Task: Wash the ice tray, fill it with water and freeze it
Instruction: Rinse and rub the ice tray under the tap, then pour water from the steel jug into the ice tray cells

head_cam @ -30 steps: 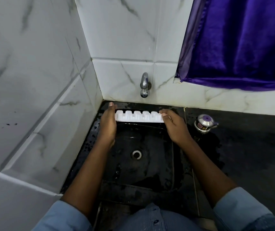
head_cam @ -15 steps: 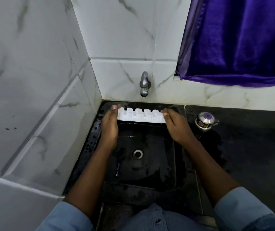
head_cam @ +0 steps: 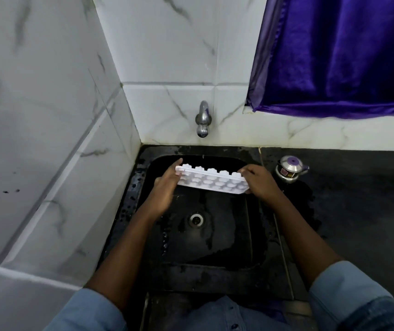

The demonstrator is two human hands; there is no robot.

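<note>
Left hand (head_cam: 165, 191), fingers nearly straight, presses against the left end of the white ice tray (head_cam: 211, 181), which is held tilted over the black sink (head_cam: 215, 249), below the tap (head_cam: 203, 120). Right hand (head_cam: 260, 185) grips the tray's right end. Near it, a small steel kettle (head_cam: 289, 172) stands on the dark counter (head_cam: 358, 199), beneath a purple curtain (head_cam: 346, 56).

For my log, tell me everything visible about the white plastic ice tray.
The white plastic ice tray is a long rectangle with rows of rounded cells. It hangs tilted over the black sink, below the metal tap, its broad face toward the camera. The left hand touches its left end; the right hand grips its right end.
</note>
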